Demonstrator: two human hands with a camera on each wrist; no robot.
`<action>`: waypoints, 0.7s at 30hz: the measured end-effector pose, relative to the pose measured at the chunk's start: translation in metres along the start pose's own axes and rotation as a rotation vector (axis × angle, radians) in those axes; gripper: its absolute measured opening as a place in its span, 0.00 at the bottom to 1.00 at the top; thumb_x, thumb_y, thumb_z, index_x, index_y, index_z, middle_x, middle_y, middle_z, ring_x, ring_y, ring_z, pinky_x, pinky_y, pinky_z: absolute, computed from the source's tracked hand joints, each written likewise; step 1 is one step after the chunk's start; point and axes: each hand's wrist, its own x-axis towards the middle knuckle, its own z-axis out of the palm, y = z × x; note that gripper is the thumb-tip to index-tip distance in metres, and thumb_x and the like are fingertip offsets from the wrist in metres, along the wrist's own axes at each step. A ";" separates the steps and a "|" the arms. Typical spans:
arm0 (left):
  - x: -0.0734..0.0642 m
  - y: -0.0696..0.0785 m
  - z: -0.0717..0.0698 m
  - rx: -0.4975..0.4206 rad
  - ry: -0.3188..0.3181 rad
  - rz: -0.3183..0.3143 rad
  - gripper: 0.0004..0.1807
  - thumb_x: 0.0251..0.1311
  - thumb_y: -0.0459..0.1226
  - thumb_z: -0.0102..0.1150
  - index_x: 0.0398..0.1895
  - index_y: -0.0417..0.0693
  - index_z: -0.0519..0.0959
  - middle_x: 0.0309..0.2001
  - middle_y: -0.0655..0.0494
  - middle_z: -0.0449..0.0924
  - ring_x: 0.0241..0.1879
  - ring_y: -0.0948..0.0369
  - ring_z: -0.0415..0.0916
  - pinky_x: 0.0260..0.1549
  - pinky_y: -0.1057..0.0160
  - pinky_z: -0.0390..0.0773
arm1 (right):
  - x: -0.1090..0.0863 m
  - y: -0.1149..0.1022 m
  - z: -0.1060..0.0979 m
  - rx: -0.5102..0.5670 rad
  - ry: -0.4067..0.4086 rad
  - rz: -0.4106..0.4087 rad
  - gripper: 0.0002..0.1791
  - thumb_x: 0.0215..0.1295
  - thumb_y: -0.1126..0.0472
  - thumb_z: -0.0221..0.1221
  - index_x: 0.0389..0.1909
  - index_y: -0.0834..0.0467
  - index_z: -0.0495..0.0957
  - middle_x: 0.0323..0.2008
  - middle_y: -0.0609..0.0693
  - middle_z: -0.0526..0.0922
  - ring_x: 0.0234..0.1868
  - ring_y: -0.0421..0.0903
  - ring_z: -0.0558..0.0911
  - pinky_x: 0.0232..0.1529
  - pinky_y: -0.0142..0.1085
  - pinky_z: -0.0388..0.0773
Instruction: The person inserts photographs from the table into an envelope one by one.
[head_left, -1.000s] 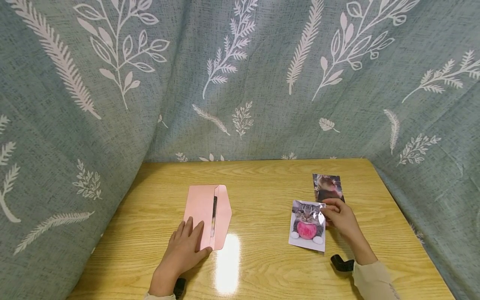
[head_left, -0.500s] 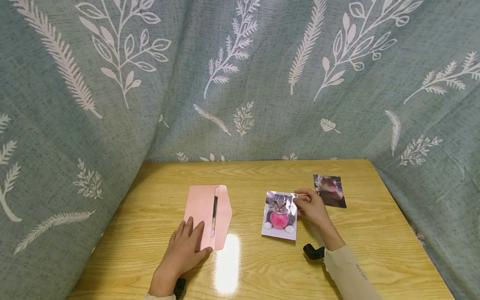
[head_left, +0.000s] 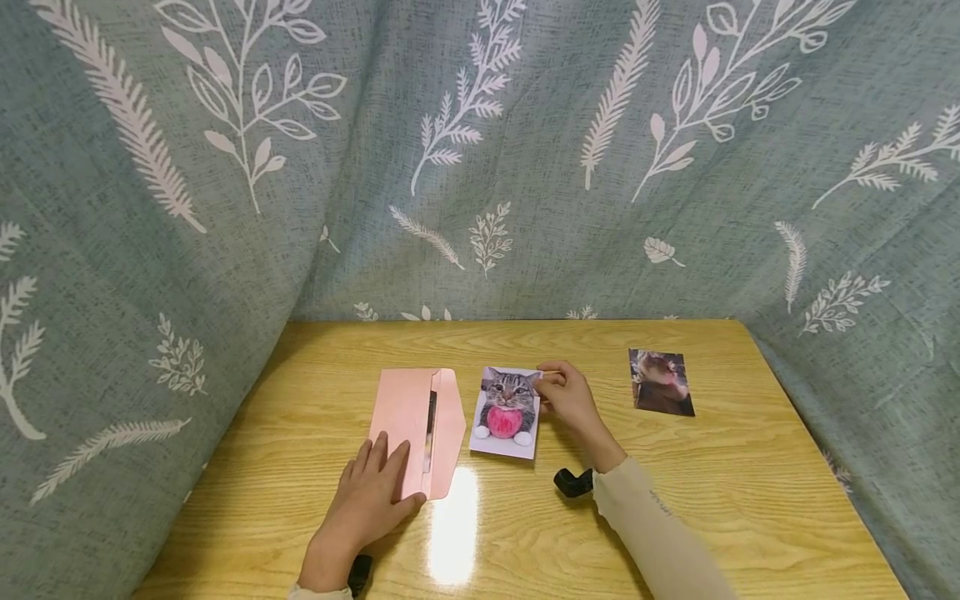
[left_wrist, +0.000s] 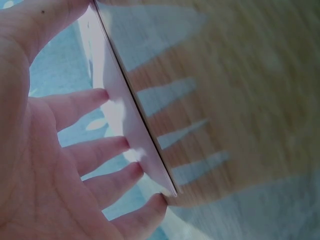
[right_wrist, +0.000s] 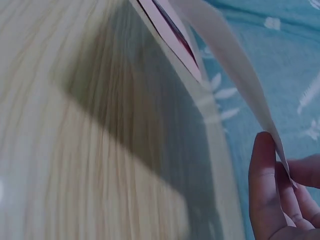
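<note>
The right hand [head_left: 573, 404] pinches a cat photo [head_left: 506, 412] at its right edge, near the upper corner, thumb on one face and fingers on the other. The right wrist view shows the photo raised clear of the table [head_left: 540, 542], slightly bowed, its shadow falling on the wood below. The print, facing up, depicts a grey tabby with a round pink object under its chin.

The left hand [head_left: 363, 487] lies with fingers extended and spread on the lower part of a pink envelope [head_left: 401, 400], thumb at the lower corner by the opening; it grips nothing. The envelope rests flat on the table, its pointed flap [head_left: 450, 433] unfolded to the right. A dark-edged insert [head_left: 430, 433] shows in the slot.

The cat photo is just beside the flap, with a narrow gap seen from above. Well apart to the right, a second photo [head_left: 662, 382], dark and brownish, lies on the table; its subject is unclear. A black device [head_left: 573, 483] sits at the right wrist beside a pale sleeve [head_left: 637, 508]. A grey-green curtain [head_left: 555, 250] with white leaf prints stands behind the table.
</note>
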 end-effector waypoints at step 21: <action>0.000 0.000 -0.001 0.009 0.008 0.002 0.45 0.62 0.55 0.65 0.76 0.45 0.62 0.76 0.31 0.48 0.74 0.34 0.42 0.66 0.29 0.49 | 0.017 0.011 0.060 0.030 0.034 0.031 0.17 0.68 0.73 0.56 0.57 0.69 0.72 0.38 0.60 0.81 0.32 0.46 0.81 0.27 0.38 0.84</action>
